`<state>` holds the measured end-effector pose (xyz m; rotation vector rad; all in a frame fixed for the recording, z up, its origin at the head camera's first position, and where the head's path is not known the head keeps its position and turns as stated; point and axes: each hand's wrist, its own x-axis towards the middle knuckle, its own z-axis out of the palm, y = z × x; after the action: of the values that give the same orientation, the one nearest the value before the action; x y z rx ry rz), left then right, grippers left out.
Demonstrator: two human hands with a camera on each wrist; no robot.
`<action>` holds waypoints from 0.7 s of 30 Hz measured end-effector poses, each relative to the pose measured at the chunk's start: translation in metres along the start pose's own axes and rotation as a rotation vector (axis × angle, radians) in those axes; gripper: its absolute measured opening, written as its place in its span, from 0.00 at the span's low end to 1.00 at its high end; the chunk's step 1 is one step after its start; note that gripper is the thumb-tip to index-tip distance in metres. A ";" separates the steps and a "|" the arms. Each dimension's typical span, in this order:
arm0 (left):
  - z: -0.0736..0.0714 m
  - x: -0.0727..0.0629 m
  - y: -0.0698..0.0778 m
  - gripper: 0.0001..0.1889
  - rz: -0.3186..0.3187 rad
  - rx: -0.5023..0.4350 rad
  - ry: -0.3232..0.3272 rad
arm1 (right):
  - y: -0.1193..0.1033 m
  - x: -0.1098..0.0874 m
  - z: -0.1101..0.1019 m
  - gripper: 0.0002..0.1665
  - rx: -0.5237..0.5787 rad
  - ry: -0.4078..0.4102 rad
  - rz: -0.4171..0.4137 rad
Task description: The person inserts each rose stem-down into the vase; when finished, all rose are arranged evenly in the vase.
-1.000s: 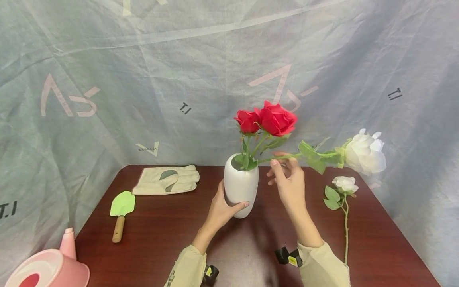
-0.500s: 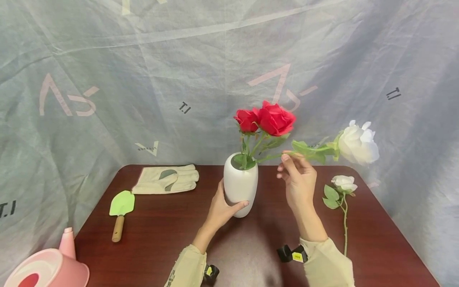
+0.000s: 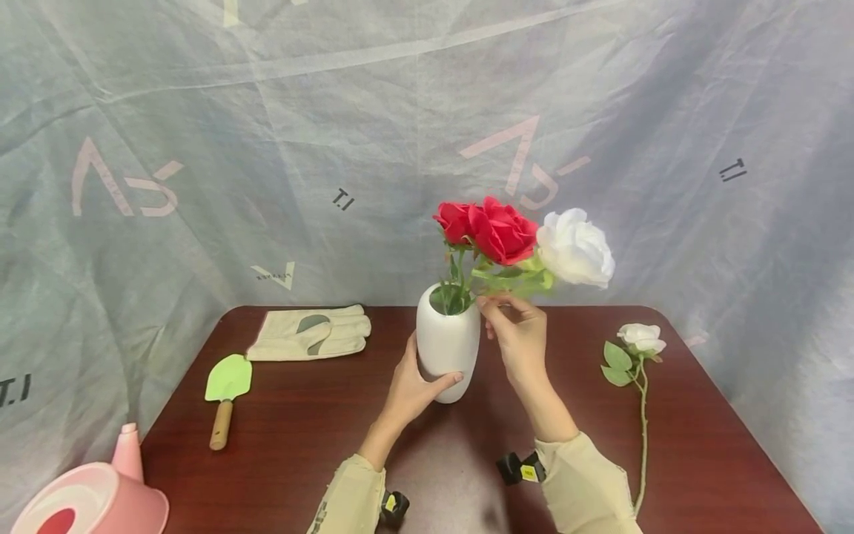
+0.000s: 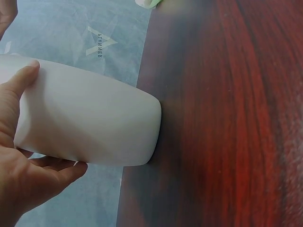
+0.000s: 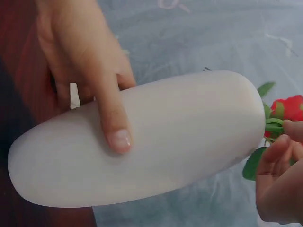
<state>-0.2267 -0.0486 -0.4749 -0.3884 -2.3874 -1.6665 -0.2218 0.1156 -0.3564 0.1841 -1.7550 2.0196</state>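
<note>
The white vase [image 3: 448,347] stands on the table, and my left hand [image 3: 408,391] grips its lower side, thumb across the front. Two red roses [image 3: 502,231] rise from its mouth. With my right hand [image 3: 523,337] I pinch the stem of a white rose, whose bloom [image 3: 575,248] leans right beside the red ones. That stem's lower end runs into the vase mouth. In the right wrist view, my right fingertips [image 5: 279,146] are at green stems [image 5: 273,126] just outside the rim. The left wrist view shows the vase base [image 4: 147,127] on the tabletop.
Another white rose [image 3: 642,339] lies at the table's right. A work glove [image 3: 310,335] lies at the back left, with a green trowel [image 3: 227,380] in front of it. A pink watering can [image 3: 93,497] is at the lower left. Grey cloth [image 3: 280,148] hangs behind the table.
The white rose bloom has swung left from far right, now close to the red roses. My right hand moved slightly right, then left toward the vase mouth. The left hand stayed put.
</note>
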 end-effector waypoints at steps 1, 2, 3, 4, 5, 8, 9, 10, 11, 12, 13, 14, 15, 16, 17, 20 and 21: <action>0.000 0.000 0.000 0.55 0.000 -0.004 -0.005 | 0.000 -0.002 0.000 0.03 -0.047 -0.017 0.004; 0.001 0.000 0.000 0.54 0.000 -0.006 -0.008 | 0.001 -0.004 -0.001 0.04 -0.094 -0.031 0.010; 0.001 0.000 0.000 0.54 -0.002 -0.009 -0.009 | 0.000 -0.006 -0.002 0.06 -0.138 -0.046 0.018; 0.001 0.000 0.000 0.54 -0.004 -0.012 -0.010 | 0.000 -0.008 -0.003 0.08 -0.175 -0.065 0.028; 0.001 0.000 0.000 0.54 -0.005 -0.015 -0.008 | 0.000 -0.010 -0.005 0.09 -0.202 -0.081 0.040; 0.001 0.000 -0.001 0.54 -0.009 -0.013 -0.004 | 0.001 -0.016 -0.015 0.14 -0.224 -0.119 0.096; 0.002 0.000 -0.001 0.54 -0.008 -0.010 -0.003 | 0.003 -0.018 -0.019 0.14 -0.226 -0.131 0.117; 0.002 0.000 -0.001 0.54 -0.006 -0.009 -0.003 | 0.005 -0.020 -0.023 0.15 -0.227 -0.143 0.138; 0.002 0.001 -0.001 0.54 -0.004 -0.009 -0.003 | 0.007 -0.023 -0.028 0.15 -0.233 -0.154 0.158; 0.002 0.001 0.000 0.54 -0.003 -0.008 -0.004 | 0.009 -0.026 -0.033 0.14 -0.250 -0.167 0.175; 0.002 0.001 0.000 0.54 -0.005 -0.007 -0.005 | 0.012 -0.029 -0.038 0.13 -0.278 -0.180 0.188; 0.002 0.001 0.000 0.54 -0.006 -0.005 -0.005 | 0.015 -0.033 -0.044 0.12 -0.316 -0.193 0.189; 0.002 0.000 0.000 0.54 -0.008 -0.006 -0.007 | 0.018 -0.036 -0.050 0.11 -0.354 -0.204 0.188; 0.002 0.000 0.001 0.54 -0.010 -0.010 -0.008 | 0.021 -0.040 -0.056 0.10 -0.392 -0.214 0.184; 0.002 0.000 0.001 0.54 -0.012 -0.013 -0.010 | 0.024 -0.044 -0.063 0.09 -0.435 -0.220 0.173; 0.001 -0.001 0.001 0.55 -0.017 -0.017 -0.007 | 0.033 -0.054 -0.087 0.08 -0.559 -0.226 0.120; 0.001 -0.002 0.002 0.55 -0.018 -0.018 -0.006 | 0.036 -0.056 -0.097 0.08 -0.598 -0.222 0.106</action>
<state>-0.2248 -0.0477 -0.4743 -0.3765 -2.3881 -1.6979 -0.1687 0.1922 -0.4276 0.1264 -2.4667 1.4905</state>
